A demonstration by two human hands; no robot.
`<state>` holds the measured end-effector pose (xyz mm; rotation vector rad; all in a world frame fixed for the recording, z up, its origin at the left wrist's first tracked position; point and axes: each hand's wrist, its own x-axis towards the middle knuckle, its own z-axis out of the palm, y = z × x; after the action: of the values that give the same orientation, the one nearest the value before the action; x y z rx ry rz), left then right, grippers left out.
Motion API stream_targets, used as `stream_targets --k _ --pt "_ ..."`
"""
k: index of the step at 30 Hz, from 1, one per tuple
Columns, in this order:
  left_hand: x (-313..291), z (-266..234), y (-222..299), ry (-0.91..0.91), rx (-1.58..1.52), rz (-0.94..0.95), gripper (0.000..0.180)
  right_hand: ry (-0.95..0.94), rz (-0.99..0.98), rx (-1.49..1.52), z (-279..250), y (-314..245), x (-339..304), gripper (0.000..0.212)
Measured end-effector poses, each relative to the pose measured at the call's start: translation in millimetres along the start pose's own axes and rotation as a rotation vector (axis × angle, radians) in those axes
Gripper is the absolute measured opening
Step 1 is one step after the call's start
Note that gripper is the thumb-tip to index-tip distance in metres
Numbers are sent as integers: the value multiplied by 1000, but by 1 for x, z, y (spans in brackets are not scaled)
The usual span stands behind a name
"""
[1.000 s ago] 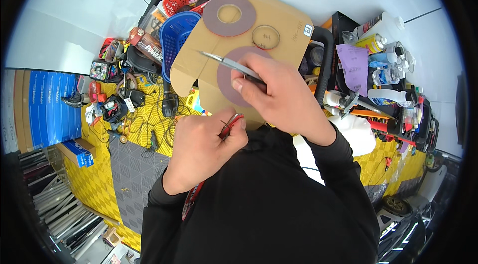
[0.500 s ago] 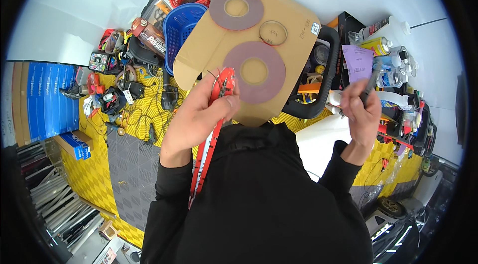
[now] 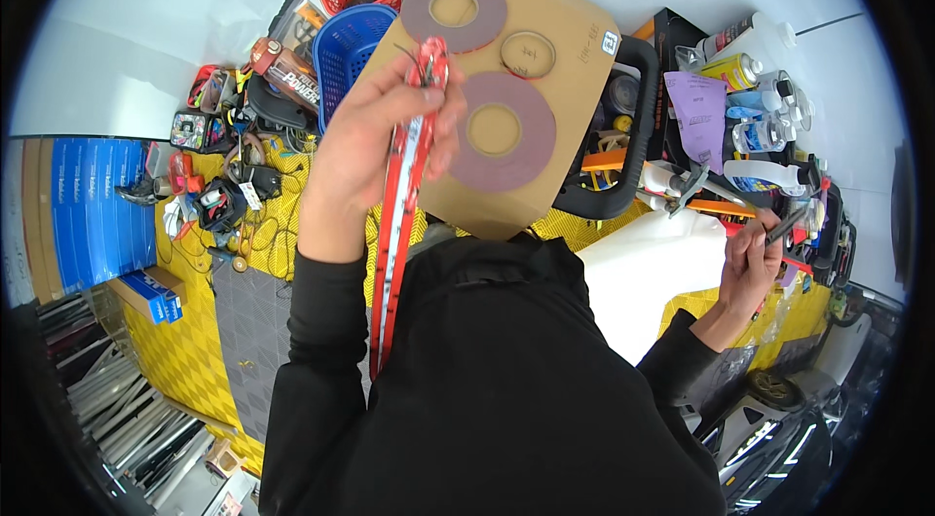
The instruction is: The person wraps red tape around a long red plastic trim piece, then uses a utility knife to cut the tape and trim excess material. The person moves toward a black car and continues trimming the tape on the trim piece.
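Pinching long, narrow red-and-white strip (image 3: 392, 243) near top between fingers of left hand (image 3: 375, 131), beside black-clothed torso (image 3: 516, 370); gripping slim dark tool (image 3: 787, 227) in curled fingers of right hand (image 3: 748, 263). Keep strip untwisted, tool clear.

Bright light washes out the white surface (image 3: 638, 268), and straight lines bend toward the borders.

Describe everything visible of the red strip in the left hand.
The red strip is long, narrow and glossy, like plastic or film, with a pale band and dark marks along its length. The left hand grips it near the top. Above the grip, its end looks crumpled, with a thin dark strand beside it. Below, it runs down nearly straight, leaning slightly, to the black top; whether it touches the fabric or continues out of sight is unclear.
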<state>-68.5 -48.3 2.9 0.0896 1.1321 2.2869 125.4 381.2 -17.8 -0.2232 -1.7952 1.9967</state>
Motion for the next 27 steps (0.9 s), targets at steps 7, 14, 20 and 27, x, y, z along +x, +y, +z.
stream_targets --k 7,14,20,27 --pt "94 -110 34 111 -69 272 29 140 140 -122 79 38 14 13" --pt "65 -173 26 473 -208 339 32 -314 346 174 149 85 10 31" --pt "20 -148 -35 455 -216 242 36 -452 416 42 181 84 3 16" --pt "-22 -78 -82 330 -193 112 41 -251 197 -648 182 133 33 19"
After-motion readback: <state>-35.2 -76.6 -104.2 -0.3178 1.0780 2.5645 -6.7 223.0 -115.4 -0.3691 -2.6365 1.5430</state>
